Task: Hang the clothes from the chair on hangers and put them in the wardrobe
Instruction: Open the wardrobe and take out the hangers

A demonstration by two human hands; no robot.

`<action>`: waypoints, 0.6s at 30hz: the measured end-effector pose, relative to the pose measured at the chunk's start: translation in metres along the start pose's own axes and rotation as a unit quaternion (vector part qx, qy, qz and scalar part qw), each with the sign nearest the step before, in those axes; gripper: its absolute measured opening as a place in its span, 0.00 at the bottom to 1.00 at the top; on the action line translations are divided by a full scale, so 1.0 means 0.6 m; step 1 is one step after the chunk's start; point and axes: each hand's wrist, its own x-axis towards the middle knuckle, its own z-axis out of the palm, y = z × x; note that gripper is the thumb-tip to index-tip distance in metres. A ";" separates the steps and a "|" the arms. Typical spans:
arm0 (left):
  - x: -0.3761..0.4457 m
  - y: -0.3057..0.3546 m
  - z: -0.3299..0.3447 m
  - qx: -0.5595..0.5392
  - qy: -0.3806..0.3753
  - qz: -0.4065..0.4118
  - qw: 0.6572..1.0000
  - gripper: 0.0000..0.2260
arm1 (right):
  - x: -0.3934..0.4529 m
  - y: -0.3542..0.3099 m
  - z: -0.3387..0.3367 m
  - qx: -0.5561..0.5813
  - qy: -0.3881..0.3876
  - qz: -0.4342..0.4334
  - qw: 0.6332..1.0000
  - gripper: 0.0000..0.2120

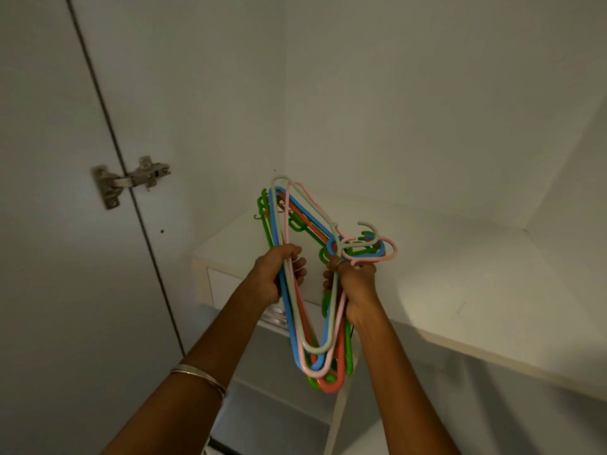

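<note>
Left hand: the left hand [279, 274] is raised in the middle of the view, its fingers [297, 269] curled tightly round one long side of a bundle of hangers [305, 274]; the thumb lies over the top of the bars.
Right hand: the right hand [356, 287] is just to the right of the left one, fingers closed in a narrow grip on the bundle below the hooks; a ring shows on one finger.
Hangers: plastic, in white, pink, blue, green and a red-orange, stacked as one bunch and held up between both hands; their hooks [371, 241] point to the right, one corner reaches up and far, the other hangs down near the forearms.
Left wrist: thin metal bangles [200, 377] sit on the forearm.
Wardrobe: the hands are held inside a white wardrobe [394, 110], with plain white walls far and to the right.
Shelf: a white shelf [460, 290] runs behind and to the right of the hangers, its front edge nearer the viewer on the right.
Drawer unit: a pale box with a drawer front [223, 284] stands under the shelf, behind the left hand.
Door: at the left, a white door [49, 224] hangs on a metal hinge [131, 180].
Light: dim, with soft shadows on the walls.
</note>
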 end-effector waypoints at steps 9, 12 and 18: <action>-0.168 -0.047 -0.068 0.061 0.039 0.059 0.996 0.08 | -0.189 0.063 -0.028 0.007 0.012 0.019 1.000 0.15; -0.247 -0.081 -0.125 0.071 0.071 0.071 0.992 0.07 | -0.289 0.093 -0.018 -0.034 0.002 -0.003 0.999 0.14; -0.430 -0.152 -0.236 0.060 0.059 0.071 0.994 0.08 | -0.505 0.171 -0.016 -0.050 -0.006 -0.039 0.998 0.08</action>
